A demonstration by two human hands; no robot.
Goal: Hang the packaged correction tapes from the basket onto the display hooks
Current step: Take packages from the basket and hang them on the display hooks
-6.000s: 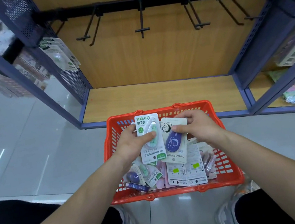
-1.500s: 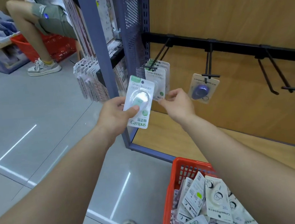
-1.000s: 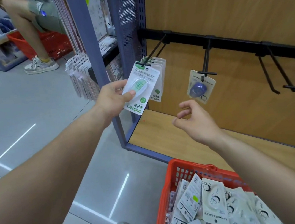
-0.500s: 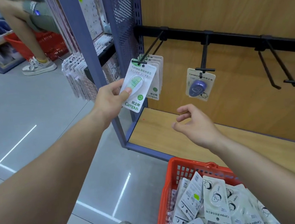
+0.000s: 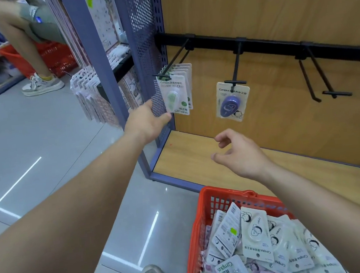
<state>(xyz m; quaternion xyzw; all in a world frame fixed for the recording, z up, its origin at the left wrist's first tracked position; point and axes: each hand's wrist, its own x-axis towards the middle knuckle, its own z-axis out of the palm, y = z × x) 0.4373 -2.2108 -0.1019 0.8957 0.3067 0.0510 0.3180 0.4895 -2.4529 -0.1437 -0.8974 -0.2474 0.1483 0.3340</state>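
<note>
A person's left hand (image 5: 148,123) reaches toward the front green correction tape pack (image 5: 175,96), its fingers relaxed and gripping nothing. The thumb tip is just beside the card's lower left corner; whether they touch cannot be told. The pack, marked "Campus" at top and bottom, hangs on the leftmost hook (image 5: 176,57) of a black rail (image 5: 272,44). Its long axis is near vertical, hang-hole end up, printed face to the camera. It fronts a stack of like cards, at least four more by their top edges. One purple-tape pack (image 5: 231,102), also "Campus", hangs alone on the second hook (image 5: 235,82), upright and slightly tilted. A third hook (image 5: 337,94) is bare. The right hand (image 5: 242,153) hovers over the wooden shelf (image 5: 198,147), fingers loosely curled and holding nothing. Below, a red basket (image 5: 198,220) holds a jumble of packs lying flat at mixed angles, too many to count. Several show "Campus" upside down.
</note>
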